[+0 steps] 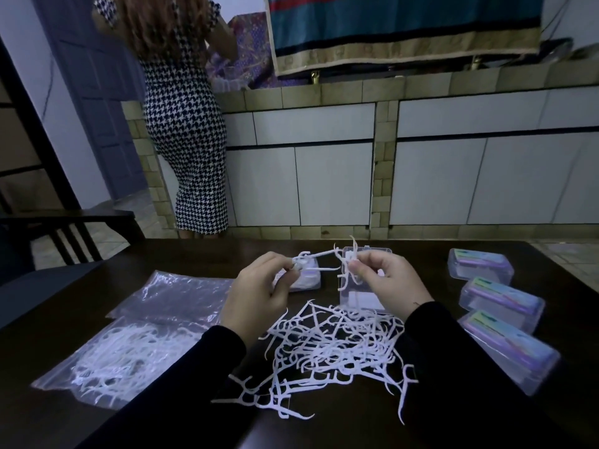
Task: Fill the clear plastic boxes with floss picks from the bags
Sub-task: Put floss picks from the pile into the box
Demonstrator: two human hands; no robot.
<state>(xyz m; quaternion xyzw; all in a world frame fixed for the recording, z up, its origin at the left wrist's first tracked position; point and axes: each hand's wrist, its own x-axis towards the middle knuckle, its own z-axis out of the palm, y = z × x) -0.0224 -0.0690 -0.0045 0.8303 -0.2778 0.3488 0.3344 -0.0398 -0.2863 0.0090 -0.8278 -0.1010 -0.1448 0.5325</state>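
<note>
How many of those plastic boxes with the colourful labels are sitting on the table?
3, in a row along the table's right side: far box, middle box, near box. A separate open, unlabelled box lies behind the right hand.

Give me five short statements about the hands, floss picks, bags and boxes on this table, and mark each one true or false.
1. Both hands hold floss picks. True: the left hand and the right hand each pinch some.
2. Three closed boxes lie on the right. True.
3. The loose pile of picks lies inside a bag. False: it lies bare on the table.
4. Both bags are full. False: the near bag holds picks, the far bag looks empty.
5. An open box lies behind the pile. True.
</note>
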